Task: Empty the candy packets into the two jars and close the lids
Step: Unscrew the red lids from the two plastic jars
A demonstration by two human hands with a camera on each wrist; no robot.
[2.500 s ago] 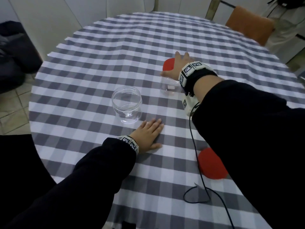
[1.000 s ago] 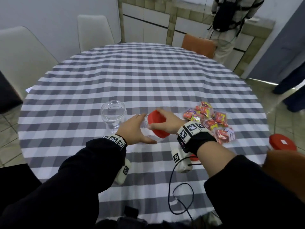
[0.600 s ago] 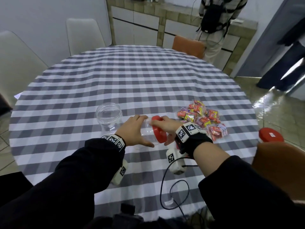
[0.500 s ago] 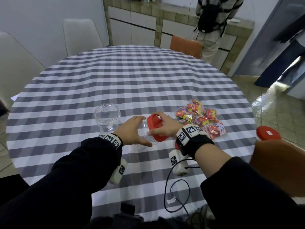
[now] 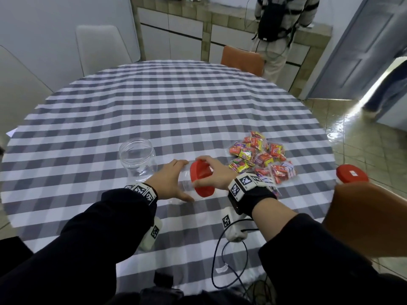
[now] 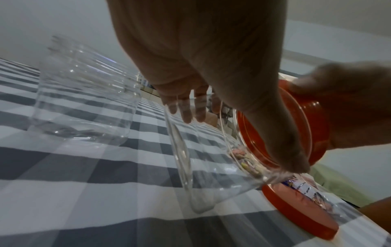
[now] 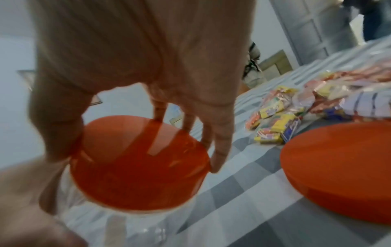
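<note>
An empty clear jar (image 5: 136, 158) stands open on the checked table, also clear in the left wrist view (image 6: 84, 100). To its right my left hand (image 5: 174, 181) grips the body of a second clear jar (image 6: 201, 158), which is tilted with its mouth to the right. My right hand (image 5: 212, 175) grips the red lid (image 5: 201, 180) at that jar's mouth, thumb and fingers curled round its rim (image 7: 137, 163). I cannot tell whether the lid still sits on the thread. Several candy packets (image 5: 262, 158) lie in a pile just right of my hands.
A loose red lid (image 7: 338, 168) lies flat on the cloth beside the held jar. Another red lid (image 5: 352, 173) shows past the table's right edge by an orange chair back (image 5: 370, 219). A cable (image 5: 220, 260) trails near the front edge. A person stands at the far counter.
The right hand brought the lidded jar in from farther out, and the left hand left the cloth and took hold of its body. The jar is now tilted and the lid has shifted in the right hand.
</note>
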